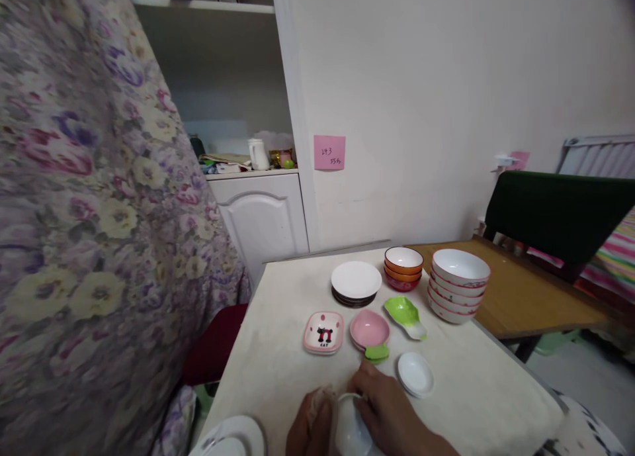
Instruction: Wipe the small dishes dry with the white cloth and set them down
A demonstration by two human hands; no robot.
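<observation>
White vessel (bowl or cup, cut off by frame bottom) sits at table's 6 o'clock, between both hands; can't tell if base touches the tabletop.

Right hand on its 3 o'clock side, fingers pinching the rim; left hand at its 9 o'clock, fingers bunched round a pale crumpled cloth (maybe tissue); whether the cloth meets the vessel, can't tell.

Step in hand, my read: wiping; next move calls for a firm right pinch, cloth pressed to the wall, vessel turned for even coverage; glossy surface could slip if pinch slackens.

Clock from the hands: cat dish at 11; pink bowl between 12 and 1; white plates at 12, farther back; leaf dish at 1; orange bowls at 1, beyond it; small white dishes at 2; tall bowl stack just short of 2; plate near 9.
</observation>
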